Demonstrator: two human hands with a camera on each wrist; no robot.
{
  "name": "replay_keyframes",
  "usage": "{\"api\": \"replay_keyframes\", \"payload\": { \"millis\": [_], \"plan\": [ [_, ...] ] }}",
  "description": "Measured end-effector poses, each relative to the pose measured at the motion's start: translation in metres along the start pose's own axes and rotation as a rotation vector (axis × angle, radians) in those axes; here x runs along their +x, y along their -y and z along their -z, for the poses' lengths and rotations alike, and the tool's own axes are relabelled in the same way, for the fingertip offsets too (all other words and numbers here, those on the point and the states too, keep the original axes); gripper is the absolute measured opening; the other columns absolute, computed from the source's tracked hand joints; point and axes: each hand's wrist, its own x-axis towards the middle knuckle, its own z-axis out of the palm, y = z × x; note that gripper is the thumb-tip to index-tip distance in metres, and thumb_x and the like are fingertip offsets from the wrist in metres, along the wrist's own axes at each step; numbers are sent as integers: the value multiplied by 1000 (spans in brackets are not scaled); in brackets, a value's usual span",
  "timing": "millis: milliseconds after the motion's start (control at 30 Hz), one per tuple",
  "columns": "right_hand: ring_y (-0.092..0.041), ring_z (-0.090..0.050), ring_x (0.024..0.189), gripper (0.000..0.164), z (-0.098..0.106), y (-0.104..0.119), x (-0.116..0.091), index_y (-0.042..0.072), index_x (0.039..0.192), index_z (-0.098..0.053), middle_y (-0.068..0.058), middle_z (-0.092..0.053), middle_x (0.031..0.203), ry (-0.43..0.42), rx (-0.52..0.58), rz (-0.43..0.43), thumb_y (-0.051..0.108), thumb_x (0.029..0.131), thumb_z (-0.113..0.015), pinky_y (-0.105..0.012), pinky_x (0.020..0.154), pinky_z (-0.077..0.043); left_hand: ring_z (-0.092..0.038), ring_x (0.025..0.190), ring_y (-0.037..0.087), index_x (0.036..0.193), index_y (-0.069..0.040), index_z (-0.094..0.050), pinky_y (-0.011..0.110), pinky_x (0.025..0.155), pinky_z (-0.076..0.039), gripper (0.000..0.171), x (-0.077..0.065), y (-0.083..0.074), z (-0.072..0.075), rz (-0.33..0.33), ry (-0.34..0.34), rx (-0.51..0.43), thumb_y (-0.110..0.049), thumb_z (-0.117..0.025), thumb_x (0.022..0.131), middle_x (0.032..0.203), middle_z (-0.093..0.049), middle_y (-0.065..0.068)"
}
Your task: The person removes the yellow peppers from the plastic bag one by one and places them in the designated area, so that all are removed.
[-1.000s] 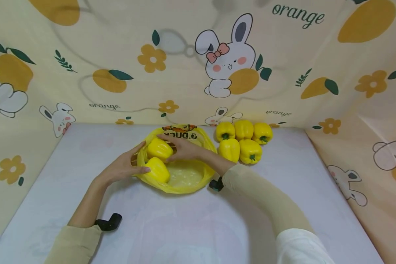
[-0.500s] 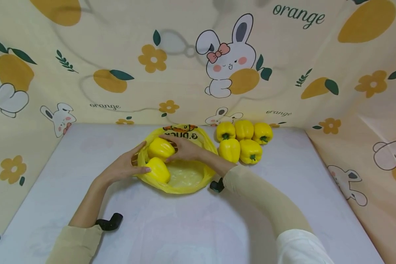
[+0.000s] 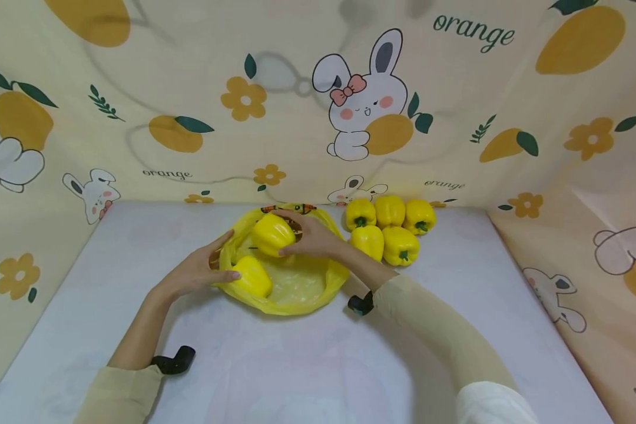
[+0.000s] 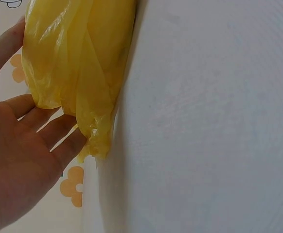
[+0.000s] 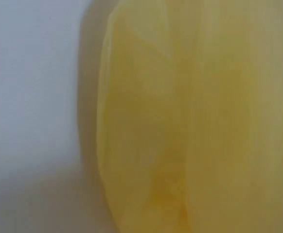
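In the head view, a yellow plastic bag point(image 3: 297, 305) lies wide open on the table, its mouth facing up. My right hand point(image 3: 314, 237) grips a yellow bell pepper point(image 3: 272, 235) over the bag's upper left part. Another yellow bell pepper point(image 3: 253, 277) lies inside at the left. My left hand point(image 3: 198, 268) holds the bag's left rim, thumb over the edge near that pepper. In the left wrist view, the left hand's fingers point(image 4: 44, 128) reach behind the bag's yellow film point(image 4: 83, 58). The right wrist view shows only the blurred bag point(image 5: 146, 121) close up; the right hand is hidden there.
Several yellow bell peppers point(image 3: 400, 246) stand grouped in two rows right of the bag, near the back of the white table point(image 3: 275, 371). A printed cloth point(image 3: 191, 70) with rabbits and oranges rises behind and along both sides.
My right hand has lifted the upper bell pepper slightly and moved it to the right, away from the other one. The left hand stays at the bag's rim. The head view has shifted slightly.
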Motion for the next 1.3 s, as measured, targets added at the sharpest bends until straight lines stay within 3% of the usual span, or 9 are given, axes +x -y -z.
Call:
{"api": "replay_keyframes", "payload": {
  "millis": [167,567,733,1000,1300],
  "plan": [
    [-21,-54,123,86,12,1,-13,21,153,-38,-2,-50,143,-46,95,-32,22,81,-84,-31,99,-51,-30,143,46,161,-21,-12,63,113,-28,102,1,-1,0,-12,-2,-4,-43,-77,85,164,-19,17],
    [-21,-49,131,87,33,12,-39,34,153,-37,6,-43,151,-88,164,-61,28,81,-85,-36,103,-48,-24,144,48,161,-21,-12,67,113,-23,104,4,-7,2,17,-12,59,-47,-76,84,162,-19,22],
    [-24,-44,136,86,41,13,-51,33,153,-37,7,-39,154,-107,147,-40,28,81,-84,-39,106,-46,-24,145,47,161,-22,-12,67,113,-23,103,5,-6,1,11,-14,42,-46,-76,84,163,-18,21],
    [-30,-44,137,87,51,7,-75,20,154,-36,1,-38,155,-161,167,-33,19,81,-84,-41,106,-46,-23,145,46,161,-20,-12,65,114,-23,104,2,-4,-3,4,-14,6,-43,-78,84,164,-16,19],
    [-28,-46,132,89,66,5,-101,35,153,-35,7,-33,157,-246,173,-111,23,81,-85,-41,105,-48,-23,145,46,161,-19,-12,65,114,-21,105,-4,-7,-2,13,-26,8,-43,-78,84,164,-17,18]
  ]
}}
